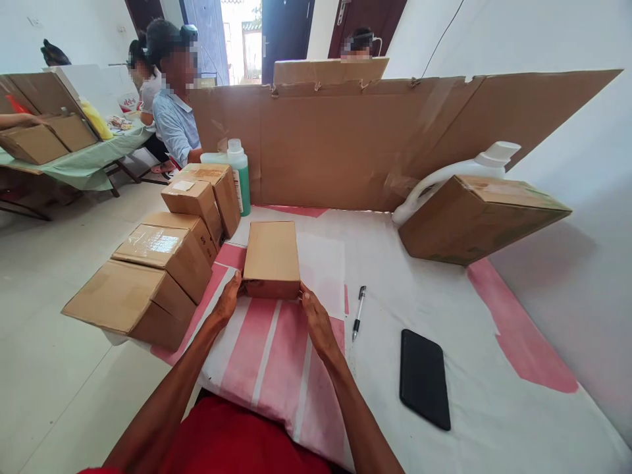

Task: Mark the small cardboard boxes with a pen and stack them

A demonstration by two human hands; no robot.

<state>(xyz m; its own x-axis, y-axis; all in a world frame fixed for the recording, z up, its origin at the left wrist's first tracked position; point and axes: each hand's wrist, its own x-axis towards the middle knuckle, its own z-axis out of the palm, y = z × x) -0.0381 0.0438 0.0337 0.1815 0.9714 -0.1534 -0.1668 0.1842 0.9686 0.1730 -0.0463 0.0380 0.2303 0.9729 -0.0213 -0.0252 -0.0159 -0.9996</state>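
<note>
Both forearms reach forward from the near edge over the white table cover with pink stripes (444,289). The left hand (228,301) is cupped against the near left corner of a small closed brown cardboard box (272,259), fingers curled onto its near face; the right hand (317,322) presses fingertips to the near right corner, palm down, wrist angled inward. Each hand grips the box from its side, so the box sits between them, lying flat on the cover and extending away from the person

Left of the box, a row of stacked closed cardboard cartons (162,263) runs from near to far along the table's left edge, close beside the left hand. At the far end of the row stands a green plastic bottle with a white cap (240,174). Right of the right hand lies a silver and black pen (359,311), then a flat black phone (424,378) farther right and nearer. At far right a larger tilted cardboard box (474,220) leans against a white plastic jug (459,172). An upright cardboard screen (375,138) closes the far side; seated people work beyond it and at far left
</note>
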